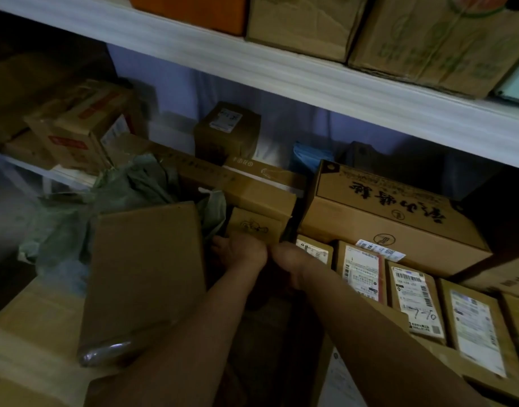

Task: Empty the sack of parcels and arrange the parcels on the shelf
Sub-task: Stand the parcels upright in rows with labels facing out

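Cardboard crowds the shelf: a big printed carton sits on a row of labelled parcels toward the right end. Left of it the green sack lies slumped, a flat parcel leaning against it. Both hands meet low on a long narrow box; the left hand and right hand seem to grip its near end, though the dim view hides the fingers. Pulled carelessly, that box could snag the sack or topple the leaning parcel.
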A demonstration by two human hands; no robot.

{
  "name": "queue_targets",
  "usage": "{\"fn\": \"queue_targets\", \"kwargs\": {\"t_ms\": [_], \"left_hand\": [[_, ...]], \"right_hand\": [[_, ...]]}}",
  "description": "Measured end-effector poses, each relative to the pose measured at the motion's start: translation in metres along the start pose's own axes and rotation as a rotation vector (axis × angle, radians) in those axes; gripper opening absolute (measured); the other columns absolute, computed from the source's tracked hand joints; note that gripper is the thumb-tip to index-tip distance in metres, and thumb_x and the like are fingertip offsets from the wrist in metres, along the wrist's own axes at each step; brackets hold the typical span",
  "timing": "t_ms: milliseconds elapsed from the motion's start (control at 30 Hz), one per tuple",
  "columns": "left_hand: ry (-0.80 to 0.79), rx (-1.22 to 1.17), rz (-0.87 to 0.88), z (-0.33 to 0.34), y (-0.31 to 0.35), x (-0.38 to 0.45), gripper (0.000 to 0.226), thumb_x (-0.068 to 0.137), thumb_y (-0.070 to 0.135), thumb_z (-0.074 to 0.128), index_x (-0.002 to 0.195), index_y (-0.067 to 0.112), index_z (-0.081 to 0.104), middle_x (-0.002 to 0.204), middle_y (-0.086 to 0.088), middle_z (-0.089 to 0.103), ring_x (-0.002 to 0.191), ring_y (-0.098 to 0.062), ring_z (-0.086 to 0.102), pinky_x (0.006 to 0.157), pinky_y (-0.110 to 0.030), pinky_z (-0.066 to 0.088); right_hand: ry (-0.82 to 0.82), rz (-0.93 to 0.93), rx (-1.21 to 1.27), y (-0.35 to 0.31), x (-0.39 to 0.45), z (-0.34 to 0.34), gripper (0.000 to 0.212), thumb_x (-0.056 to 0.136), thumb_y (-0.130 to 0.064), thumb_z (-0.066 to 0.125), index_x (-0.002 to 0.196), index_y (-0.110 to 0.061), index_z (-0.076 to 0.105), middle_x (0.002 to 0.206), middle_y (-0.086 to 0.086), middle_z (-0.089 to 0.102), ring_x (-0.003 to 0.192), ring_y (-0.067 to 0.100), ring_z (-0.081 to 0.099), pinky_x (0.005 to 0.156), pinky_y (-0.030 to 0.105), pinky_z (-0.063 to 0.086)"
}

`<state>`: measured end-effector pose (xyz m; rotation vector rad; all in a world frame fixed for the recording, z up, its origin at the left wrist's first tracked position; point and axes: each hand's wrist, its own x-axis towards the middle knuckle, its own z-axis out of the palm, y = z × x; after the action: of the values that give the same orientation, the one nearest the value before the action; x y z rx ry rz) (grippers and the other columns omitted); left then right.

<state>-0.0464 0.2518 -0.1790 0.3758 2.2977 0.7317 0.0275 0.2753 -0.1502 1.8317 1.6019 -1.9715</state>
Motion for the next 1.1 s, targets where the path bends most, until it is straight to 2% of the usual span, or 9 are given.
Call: {"fn": "queue_targets", "kwargs": {"t_ms": [100, 233, 333, 400, 567, 733, 867, 1000, 1100], "left_hand": [[0.019, -0.042, 0.062, -0.008, 0.007, -0.007, 0.044, 0.092, 0.023, 0.047, 0.132, 0.005, 0.045, 0.143, -0.015, 0.025, 0.124, -0.036, 0.039, 0.104, -0.045, 0.039], [0.064, 0.011, 0.150, -0.028, 0.015, -0.020, 0.038, 0.093, 0.023, 0.047, 0.127, 0.006, 0.051, 0.140, -0.016, 0.034, 0.124, -0.034, 0.038, 0.102, -0.042, 0.039], [-0.024, -0.042, 0.242, -0.032, 0.012, -0.027, 0.038, 0.097, 0.024, 0.038, 0.130, 0.016, 0.053, 0.140, -0.011, 0.042, 0.128, -0.032, 0.034, 0.105, -0.045, 0.037], [-0.099, -0.202, 0.284, -0.033, 0.010, -0.031, 0.039, 0.095, 0.025, 0.036, 0.129, 0.031, 0.054, 0.141, -0.006, 0.043, 0.131, -0.030, 0.035, 0.108, -0.048, 0.035], [-0.195, -0.324, 0.288, -0.038, 0.004, -0.038, 0.043, 0.088, 0.036, 0.032, 0.068, 0.061, 0.061, 0.133, 0.000, 0.050, 0.121, -0.033, 0.046, 0.102, -0.052, 0.041], [-0.156, -0.328, 0.462, -0.047, -0.004, -0.053, 0.036, 0.094, 0.008, 0.037, 0.095, 0.035, 0.061, 0.114, 0.008, 0.057, 0.112, -0.017, 0.052, 0.101, -0.039, 0.042], [0.024, -0.497, 0.377, -0.068, -0.004, -0.046, 0.025, 0.097, 0.014, 0.044, 0.117, 0.022, 0.057, 0.119, 0.001, 0.055, 0.102, -0.016, 0.055, 0.084, -0.031, 0.046], [-0.380, -0.685, 0.085, -0.088, -0.003, -0.050, 0.034, 0.094, 0.035, 0.052, 0.123, 0.018, 0.053, 0.114, -0.005, 0.058, 0.103, -0.020, 0.053, 0.087, -0.038, 0.041], [-0.669, -0.768, -0.031, -0.094, -0.007, -0.056, 0.037, 0.087, 0.042, 0.059, 0.112, 0.015, 0.060, 0.103, -0.011, 0.064, 0.098, -0.027, 0.059, 0.077, -0.040, 0.047]], "right_hand": [[-0.010, -0.014, 0.100, -0.001, -0.008, -0.011, 0.029, 0.099, -0.032, 0.045, 0.102, -0.009, 0.063, 0.097, 0.014, 0.066, 0.087, 0.029, 0.065, 0.077, 0.039, 0.055], [0.064, -0.039, 0.048, -0.004, -0.023, -0.027, 0.029, 0.099, -0.039, 0.044, 0.100, -0.014, 0.058, 0.089, 0.003, 0.058, 0.080, 0.018, 0.056, 0.083, 0.035, 0.046], [0.051, -0.069, 0.053, 0.000, -0.026, -0.033, 0.058, 0.088, -0.051, 0.056, 0.133, -0.016, 0.047, 0.128, 0.007, 0.056, 0.122, 0.027, 0.050, 0.098, 0.040, 0.039], [-0.011, -0.114, 0.128, 0.004, -0.028, -0.029, 0.068, 0.082, -0.054, 0.062, 0.137, -0.021, 0.041, 0.128, 0.004, 0.051, 0.128, 0.028, 0.044, 0.094, 0.038, 0.037], [-0.018, -0.163, 0.395, 0.014, -0.019, -0.018, 0.133, 0.029, -0.072, 0.083, 0.144, -0.031, 0.030, 0.136, 0.006, 0.051, 0.122, 0.030, 0.050, 0.104, 0.051, 0.040], [0.141, -0.169, 0.462, 0.021, -0.019, -0.019, 0.106, 0.054, -0.048, 0.085, 0.142, -0.029, 0.029, 0.127, 0.009, 0.053, 0.114, 0.033, 0.053, 0.098, 0.055, 0.045], [-0.014, -0.168, 0.598, 0.019, -0.030, -0.028, 0.095, 0.048, -0.058, 0.079, 0.132, -0.030, 0.045, 0.122, 0.015, 0.061, 0.108, 0.041, 0.059, 0.090, 0.059, 0.046], [-0.207, -0.268, 0.776, 0.026, -0.039, -0.050, 0.049, 0.070, -0.048, 0.059, 0.110, -0.020, 0.061, 0.097, 0.014, 0.070, 0.093, 0.034, 0.060, 0.083, 0.045, 0.045], [-0.331, -0.307, 0.804, 0.029, -0.045, -0.047, 0.069, 0.049, -0.047, 0.076, 0.110, -0.019, 0.063, 0.096, 0.015, 0.070, 0.088, 0.032, 0.062, 0.081, 0.043, 0.046]]}}
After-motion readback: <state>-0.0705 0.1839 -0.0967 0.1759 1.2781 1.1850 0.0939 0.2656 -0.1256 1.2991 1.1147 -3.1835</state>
